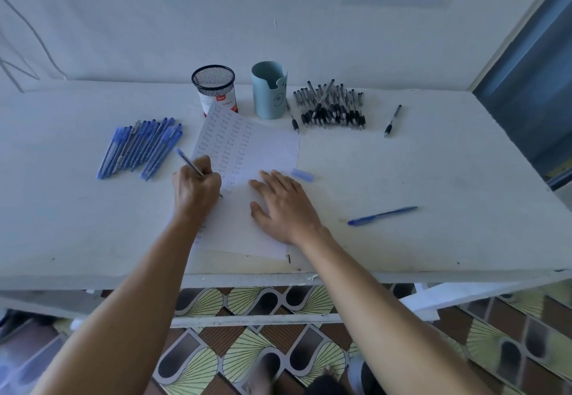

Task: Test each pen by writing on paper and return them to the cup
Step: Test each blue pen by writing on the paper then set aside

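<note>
My left hand [196, 187] grips a blue pen [185, 161], its tip down on the white paper [269, 150], which carries columns of small written words. My right hand [283, 202] lies flat with straight fingers on the lower part of the sheet. A black mesh cup [214, 88] and a light blue cup [268, 94] stand behind the paper. Several blue pens [139, 147] lie in a row at the left. A heap of black pens [332, 106] lies at the right of the blue cup.
A blue pen cap [302, 175] lies just right of the paper. One blue pen [382, 215] lies alone at the right, and one black pen [392, 120] farther back. The white table's front edge [402, 274] runs below my arms; a wall stands behind.
</note>
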The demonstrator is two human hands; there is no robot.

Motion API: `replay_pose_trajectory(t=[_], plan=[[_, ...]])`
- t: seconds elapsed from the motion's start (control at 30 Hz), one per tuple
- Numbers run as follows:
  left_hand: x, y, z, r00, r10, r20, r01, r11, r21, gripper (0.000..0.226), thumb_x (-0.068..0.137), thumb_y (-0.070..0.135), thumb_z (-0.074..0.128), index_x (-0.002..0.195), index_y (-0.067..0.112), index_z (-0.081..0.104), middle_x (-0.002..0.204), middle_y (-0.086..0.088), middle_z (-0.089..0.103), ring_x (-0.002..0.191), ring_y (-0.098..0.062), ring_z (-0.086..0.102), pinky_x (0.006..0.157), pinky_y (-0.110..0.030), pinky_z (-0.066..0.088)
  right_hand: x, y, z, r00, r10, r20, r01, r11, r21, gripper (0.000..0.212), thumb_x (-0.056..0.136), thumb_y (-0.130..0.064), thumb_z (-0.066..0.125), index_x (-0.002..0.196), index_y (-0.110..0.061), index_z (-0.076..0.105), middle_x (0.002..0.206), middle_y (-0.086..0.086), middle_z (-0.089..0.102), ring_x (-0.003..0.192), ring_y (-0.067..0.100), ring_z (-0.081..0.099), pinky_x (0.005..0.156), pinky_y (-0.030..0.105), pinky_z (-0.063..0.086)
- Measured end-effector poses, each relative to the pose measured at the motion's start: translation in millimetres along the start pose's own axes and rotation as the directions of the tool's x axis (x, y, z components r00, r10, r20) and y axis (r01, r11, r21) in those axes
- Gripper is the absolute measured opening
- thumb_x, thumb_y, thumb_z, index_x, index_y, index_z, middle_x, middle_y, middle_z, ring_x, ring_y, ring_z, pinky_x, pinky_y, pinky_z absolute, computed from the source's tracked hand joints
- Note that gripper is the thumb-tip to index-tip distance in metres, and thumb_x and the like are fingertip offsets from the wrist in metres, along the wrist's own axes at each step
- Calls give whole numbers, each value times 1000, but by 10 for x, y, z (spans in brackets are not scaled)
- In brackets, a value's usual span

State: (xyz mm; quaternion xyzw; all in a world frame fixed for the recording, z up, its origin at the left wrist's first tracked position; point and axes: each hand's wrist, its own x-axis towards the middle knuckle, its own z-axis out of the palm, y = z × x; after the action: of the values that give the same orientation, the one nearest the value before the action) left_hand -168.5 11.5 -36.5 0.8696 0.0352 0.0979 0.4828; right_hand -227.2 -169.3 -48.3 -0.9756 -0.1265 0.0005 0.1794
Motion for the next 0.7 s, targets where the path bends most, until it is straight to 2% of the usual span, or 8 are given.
replay_pose_trajectory(t=[0.13, 0.23, 0.4, 0.57, 0.7], plan=[[9, -17, 3, 1000, -2, -16, 2, 1000, -8, 29, 65, -8, 50, 60, 12, 29, 56, -4, 30, 54, -20, 30, 49, -26, 24, 4, 2, -6, 1000, 2, 3, -2, 1000, 4, 55, 102, -41, 39, 153, -21, 33, 165, 4, 21, 153, 22, 11, 122, 38, 7], [11, -15, 5, 1000, -11, -12, 10, 999, -41, 27, 64, -8, 52, 61, 6, 29, 56, -4, 29, 56, -20, 29, 50, -29, 24, 2, 3, -11, 1000, 4, 3, -4, 1000, 7, 55, 102, -41, 39, 153, -21, 32, 165, 4, 20, 153, 22, 10, 122, 37, 6], [18, -1, 20, 1000, 12, 12, -12, 1000, -5, 35, 65, -8, 51, 58, 16, 27, 57, -2, 26, 58, -19, 26, 51, -28, 21, 0, -6, -12, 1000, 8, 0, -8, 1000, 9, 56, 102, -41, 39, 153, -21, 33, 165, 4, 20, 153, 21, 10, 122, 37, 6], [13, -4, 32, 1000, 2, 3, -2, 1000, 1, 23, 65, -8, 50, 64, 3, 29, 60, -8, 30, 58, -20, 30, 51, -29, 23, -4, -15, -18, 1000, 11, -8, -11, 1000, 1, 56, 101, -40, 41, 153, -20, 34, 164, 4, 22, 152, 22, 12, 122, 36, 7], [-4, 10, 37, 1000, 12, 20, -12, 1000, 19, 27, 67, -7, 50, 64, 6, 27, 62, -8, 28, 61, -20, 27, 53, -31, 21, -2, -24, -16, 1000, 9, -17, -9, 1000, 6, 55, 101, -39, 42, 152, -19, 36, 164, 6, 24, 152, 23, 14, 122, 38, 9]])
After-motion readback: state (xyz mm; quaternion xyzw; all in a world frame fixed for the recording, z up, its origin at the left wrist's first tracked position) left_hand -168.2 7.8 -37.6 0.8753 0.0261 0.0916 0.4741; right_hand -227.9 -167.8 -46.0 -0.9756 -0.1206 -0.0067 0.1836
